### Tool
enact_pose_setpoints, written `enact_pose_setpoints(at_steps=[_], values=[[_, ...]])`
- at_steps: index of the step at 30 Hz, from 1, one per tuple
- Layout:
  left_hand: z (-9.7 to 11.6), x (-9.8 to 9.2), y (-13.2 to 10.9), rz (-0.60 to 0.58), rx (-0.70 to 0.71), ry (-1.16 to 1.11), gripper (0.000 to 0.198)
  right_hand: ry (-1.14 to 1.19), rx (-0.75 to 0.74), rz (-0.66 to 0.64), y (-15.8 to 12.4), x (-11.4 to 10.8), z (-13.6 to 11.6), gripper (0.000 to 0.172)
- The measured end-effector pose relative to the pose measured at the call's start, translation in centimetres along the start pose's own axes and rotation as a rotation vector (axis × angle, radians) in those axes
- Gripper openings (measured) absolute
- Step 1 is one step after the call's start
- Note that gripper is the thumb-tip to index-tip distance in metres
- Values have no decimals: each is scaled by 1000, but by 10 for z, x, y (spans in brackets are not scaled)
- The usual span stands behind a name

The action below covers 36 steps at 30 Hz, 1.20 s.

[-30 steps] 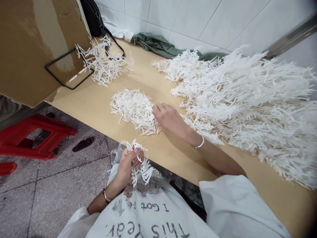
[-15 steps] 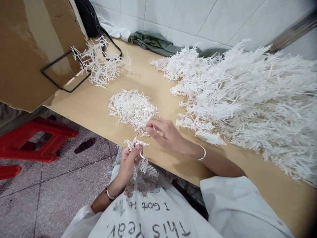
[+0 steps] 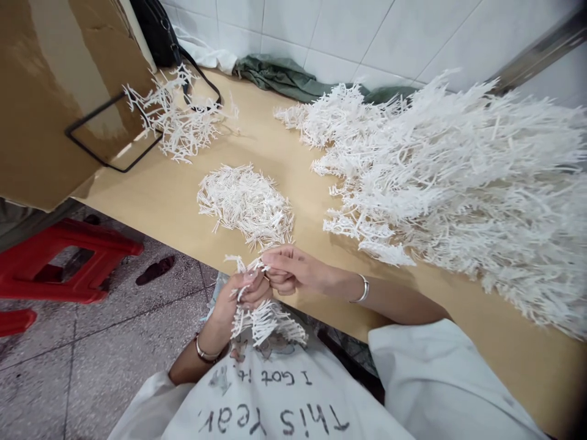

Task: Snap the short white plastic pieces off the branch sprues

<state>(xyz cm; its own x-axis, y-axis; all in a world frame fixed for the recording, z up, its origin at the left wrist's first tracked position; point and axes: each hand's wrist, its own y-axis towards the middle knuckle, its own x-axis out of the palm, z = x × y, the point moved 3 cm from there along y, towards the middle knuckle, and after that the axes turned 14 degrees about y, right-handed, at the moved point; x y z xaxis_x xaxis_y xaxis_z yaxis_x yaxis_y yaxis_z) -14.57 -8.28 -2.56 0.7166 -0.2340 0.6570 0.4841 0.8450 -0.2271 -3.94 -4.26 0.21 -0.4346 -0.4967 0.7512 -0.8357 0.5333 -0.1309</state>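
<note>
My left hand (image 3: pixel 238 296) is closed on a white branched plastic sprig (image 3: pixel 266 324), whose many-pronged part hangs below the fingers in front of my shirt. My right hand (image 3: pixel 293 269) meets it at the table's front edge, thumb and fingers pinched on a prong at the sprig's upper end. Just beyond the hands lies a heap of short white pieces (image 3: pixel 245 201). To the right spreads a large pile of white branched sprigs (image 3: pixel 435 183). Farther left sits a smaller tangle of bare white branched stems (image 3: pixel 183 122).
A cardboard box (image 3: pixel 59 91) stands at the left, with a black wire frame (image 3: pixel 110 166) against it. Behind are a black bag (image 3: pixel 158 30) and a green cloth (image 3: pixel 284 76) along the tiled wall. A red stool (image 3: pixel 68 263) and a dark slipper (image 3: pixel 156 271) are on the floor.
My right hand has come down and left from the heap of short pieces to the sprig, and now pinches it. My left hand still grips the sprig, which hangs more spread out.
</note>
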Motion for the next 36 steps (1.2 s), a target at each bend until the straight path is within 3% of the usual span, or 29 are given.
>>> enact_pose_setpoints(at_steps=[8,13,16,21,24,26,28,30,33,36], values=[[-4,6,8,-67,-26,-148,51,53,-30,-25,2,-5,3,47],[-11,5,10,-113,56,-111,59,-3,-184,20,3,-14,-14,50],[-10,5,8,-116,90,-106,58,-386,-387,184,2,-27,-40,48],[-6,9,-2,-35,69,90,44,-1453,-582,520,-1,-45,-65,38],[-8,6,-5,50,60,243,41,-1694,-593,677,-2,-51,-65,17],[-10,1,-5,91,76,315,42,-1727,-600,707,-4,-47,-64,20],[-11,-4,-3,115,106,355,44,-1659,-657,660,-6,-37,-65,22],[-12,-7,-1,114,120,385,44,-1493,-615,482,-7,-25,-62,20],[-11,-9,0,69,120,386,45,-1199,-314,104,-8,-6,-47,30],[-8,-7,-3,-6,117,385,48,-1058,-131,-67,-11,8,-34,33]])
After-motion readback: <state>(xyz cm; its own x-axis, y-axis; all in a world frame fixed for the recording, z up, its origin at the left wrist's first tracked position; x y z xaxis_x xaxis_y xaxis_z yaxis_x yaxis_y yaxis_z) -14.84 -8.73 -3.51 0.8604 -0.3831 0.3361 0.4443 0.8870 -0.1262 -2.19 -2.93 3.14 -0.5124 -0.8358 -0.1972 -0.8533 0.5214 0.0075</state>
